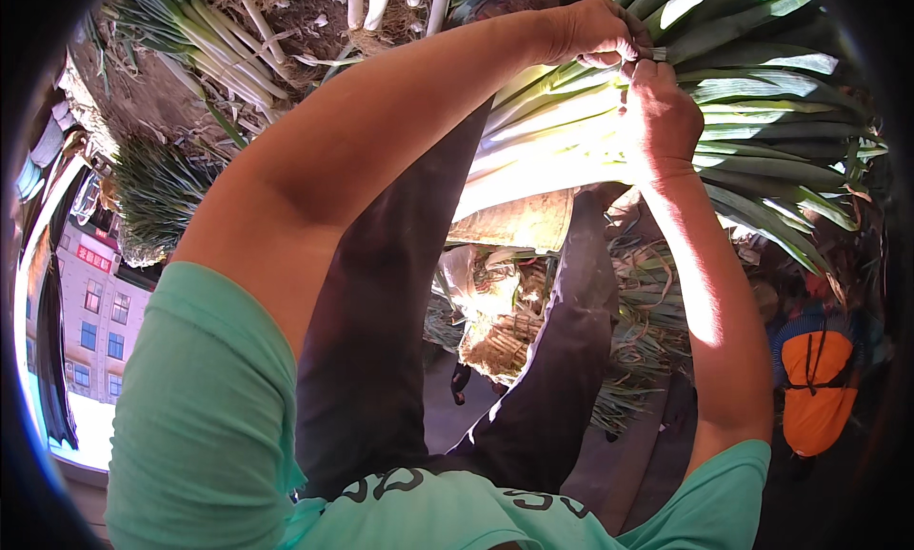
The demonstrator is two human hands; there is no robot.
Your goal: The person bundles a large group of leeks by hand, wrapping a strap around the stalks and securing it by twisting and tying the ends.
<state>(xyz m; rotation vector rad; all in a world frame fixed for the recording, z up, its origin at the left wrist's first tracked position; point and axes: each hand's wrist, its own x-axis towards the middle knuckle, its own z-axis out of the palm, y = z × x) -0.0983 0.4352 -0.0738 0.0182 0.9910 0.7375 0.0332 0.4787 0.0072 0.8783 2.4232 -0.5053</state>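
Observation:
A thick bundle of long green onions (pixel 752 93) lies across my lap, white stalks to the left and green leaves fanning to the right. My left hand (pixel 595 31) is closed at the top of the bundle, pinching a thin band or tie (pixel 657 53). My right hand (pixel 662 121) presses against the bundle just below, fingers curled around the stalks and meeting the left hand at the tie. Both forearms reach up from the lower edge, in green short sleeves.
More green onions (pixel 219 45) lie on soil at the upper left. Trimmed roots and leaf scraps (pixel 500 331) pile between my dark trouser legs. An orange and blue object (pixel 814 388) sits at the right. A building (pixel 95 312) shows at the left rim.

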